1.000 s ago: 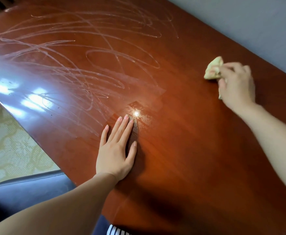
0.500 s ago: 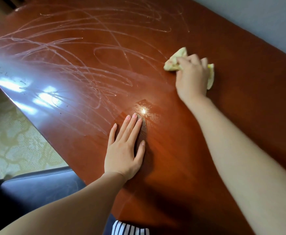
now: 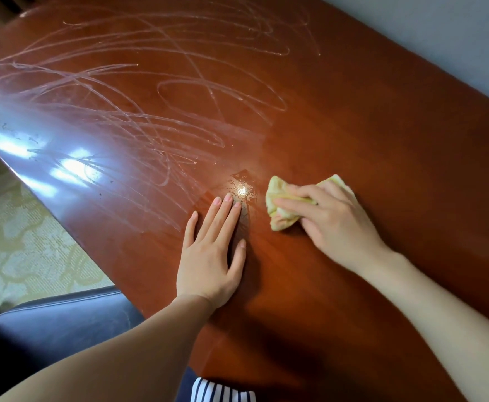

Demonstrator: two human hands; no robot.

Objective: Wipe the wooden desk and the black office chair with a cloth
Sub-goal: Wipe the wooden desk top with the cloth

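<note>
Cloth (image 3: 279,211), yellow and bunched, lies on the tabletop (image 3: 396,146), gripped by the right hand (image 3: 334,224) with fingers curled over it. I note the left hand (image 3: 208,256) just beside it, flat on the wood, fingers straight. Pale swirling streaks (image 3: 150,111) cover the far surface. Black chair (image 3: 63,323) sits at the near left edge.

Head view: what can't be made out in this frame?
Wooden desk: its ends run past the frame.
Black office chair: only a strip shows lower left; the desk, the left forearm and the frame cut off the rest.
Cloth: mostly under the right hand, so its full extent is hidden.
Striped fabric: cut by the bottom edge.
</note>
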